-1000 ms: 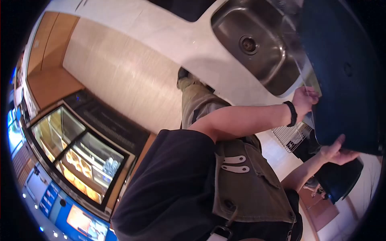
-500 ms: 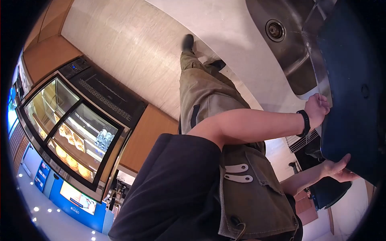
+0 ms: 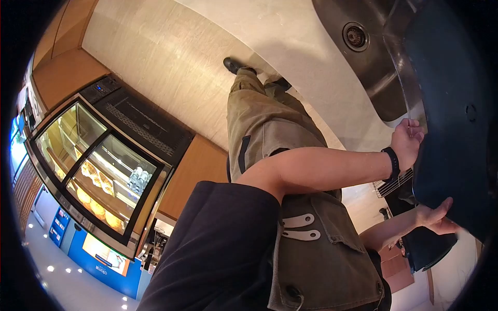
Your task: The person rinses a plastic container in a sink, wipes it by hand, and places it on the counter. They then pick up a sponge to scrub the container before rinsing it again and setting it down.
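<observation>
A large dark blue panel with rounded corners and a small round mark fills the right side, beside the steel sink. My left hand, with a black band on the wrist, is a closed fist against the panel's near edge. What its fingers pinch there is too small to make out. Lower down, my right hand grips the panel's corner, thumb stretched over the face and fingers partly hidden.
A pale counter curves around the sink, whose drain shows. Below my left wrist sits a wire rack. A lit glass display case with baked goods and bottles stands at left. My apron and legs take up the middle.
My left foot has shifted slightly left. Both hands keep nearly the same places at the panel's edge. The view has turned a little.
</observation>
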A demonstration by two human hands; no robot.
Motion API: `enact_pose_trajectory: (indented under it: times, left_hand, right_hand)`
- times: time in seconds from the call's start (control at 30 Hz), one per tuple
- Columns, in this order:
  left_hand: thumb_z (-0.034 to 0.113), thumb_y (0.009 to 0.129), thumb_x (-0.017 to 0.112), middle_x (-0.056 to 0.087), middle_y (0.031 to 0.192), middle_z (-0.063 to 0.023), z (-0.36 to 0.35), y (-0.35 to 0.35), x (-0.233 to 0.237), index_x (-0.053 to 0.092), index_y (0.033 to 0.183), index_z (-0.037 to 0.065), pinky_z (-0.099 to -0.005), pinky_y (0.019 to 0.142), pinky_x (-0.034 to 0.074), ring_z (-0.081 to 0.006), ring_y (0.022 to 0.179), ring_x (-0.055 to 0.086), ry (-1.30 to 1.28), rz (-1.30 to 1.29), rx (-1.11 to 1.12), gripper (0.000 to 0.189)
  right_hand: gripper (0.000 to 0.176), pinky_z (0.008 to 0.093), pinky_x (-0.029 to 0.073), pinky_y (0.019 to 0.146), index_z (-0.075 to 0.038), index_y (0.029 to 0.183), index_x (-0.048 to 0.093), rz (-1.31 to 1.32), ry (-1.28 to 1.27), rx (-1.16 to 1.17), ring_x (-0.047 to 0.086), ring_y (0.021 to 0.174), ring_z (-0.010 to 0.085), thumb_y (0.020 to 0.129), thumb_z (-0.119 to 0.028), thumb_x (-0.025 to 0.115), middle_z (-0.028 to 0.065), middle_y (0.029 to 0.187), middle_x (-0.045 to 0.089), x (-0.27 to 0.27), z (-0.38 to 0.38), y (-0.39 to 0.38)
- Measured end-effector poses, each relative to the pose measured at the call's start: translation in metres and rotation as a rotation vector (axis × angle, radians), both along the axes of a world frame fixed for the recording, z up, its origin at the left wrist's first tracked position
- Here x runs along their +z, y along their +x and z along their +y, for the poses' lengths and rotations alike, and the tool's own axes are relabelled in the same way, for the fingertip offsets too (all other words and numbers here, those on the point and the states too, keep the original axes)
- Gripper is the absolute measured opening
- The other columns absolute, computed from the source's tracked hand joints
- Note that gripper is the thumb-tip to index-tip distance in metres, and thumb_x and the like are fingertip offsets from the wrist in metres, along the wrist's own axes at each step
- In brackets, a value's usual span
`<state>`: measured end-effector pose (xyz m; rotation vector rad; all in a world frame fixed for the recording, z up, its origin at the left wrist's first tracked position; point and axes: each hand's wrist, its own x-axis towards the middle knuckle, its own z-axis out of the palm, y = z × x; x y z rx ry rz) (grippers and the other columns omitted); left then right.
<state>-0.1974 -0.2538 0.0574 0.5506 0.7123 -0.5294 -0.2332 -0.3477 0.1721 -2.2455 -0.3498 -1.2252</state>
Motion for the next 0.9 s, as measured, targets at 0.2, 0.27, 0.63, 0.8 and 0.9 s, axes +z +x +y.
enact_pose_trajectory:
  times: [0.2, 0.27, 0.63, 0.8, 0.9]
  left_hand:
    - [0.001, 0.082, 0.072, 0.071, 0.08, -0.0115, -0.003, -0.002, -0.007, 0.065, 0.097, -0.005, -0.0318, 0.07, 0.054, -0.0184, 0.073, 0.069, 0.284, -0.105, -0.094, 0.018]
    - [0.006, 0.081, 0.077, 0.07, 0.075, -0.0128, 0.023, 0.009, 0.003, 0.066, 0.092, -0.006, -0.0329, 0.063, 0.055, -0.018, 0.07, 0.069, 0.28, -0.172, -0.228, 0.019]
    - [0.03, 0.087, 0.068, 0.073, 0.099, -0.018, 0.144, 0.111, -0.041, 0.068, 0.118, 0.008, -0.0436, 0.087, 0.056, -0.0375, 0.099, 0.071, 1.083, -1.109, -0.995, 0.038]
    - [0.024, 0.087, 0.072, 0.071, 0.11, -0.0203, 0.156, 0.166, -0.086, 0.063, 0.119, -0.004, -0.0403, 0.095, 0.052, -0.0333, 0.11, 0.068, 0.776, -0.739, -0.512, 0.044]
    - [0.022, 0.088, 0.074, 0.065, 0.121, -0.0186, 0.17, 0.199, -0.069, 0.052, 0.13, -0.007, -0.0358, 0.098, 0.049, -0.0284, 0.118, 0.062, 0.475, -0.55, -0.704, 0.056]
  right_hand:
    - [0.066, 0.0451, 0.053, 0.099, 0.013, 0.139, 0.047, -0.022, 0.066, -0.065, 0.064, 0.112, 0.0357, 0.077, 0.01, 0.068, 0.0265, 0.129, 0.061, 0.001, 0.022, 0.0]
    - [0.069, 0.0446, 0.047, 0.106, 0.012, 0.141, 0.046, -0.021, 0.097, -0.111, 0.06, 0.119, 0.0358, 0.077, 0.008, 0.071, 0.0264, 0.134, 0.058, 0.004, 0.029, 0.002]
    - [0.073, 0.0415, 0.038, 0.113, 0.009, 0.149, 0.041, -0.013, 0.087, -0.149, 0.051, 0.133, 0.0331, 0.08, 0.009, 0.066, 0.0246, 0.147, 0.049, 0.036, 0.047, -0.01]
    - [0.07, 0.046, 0.044, 0.107, -0.002, 0.138, 0.062, -0.018, -0.249, -0.332, 0.055, 0.127, 0.0434, 0.069, 0.006, 0.071, 0.0281, 0.142, 0.052, 0.039, 0.07, 0.001]
    - [0.069, 0.0447, 0.046, 0.104, -0.003, 0.133, 0.066, 0.012, -0.274, -0.334, 0.058, 0.125, 0.0443, 0.064, 0.005, 0.07, 0.0285, 0.141, 0.054, 0.056, 0.106, 0.009]
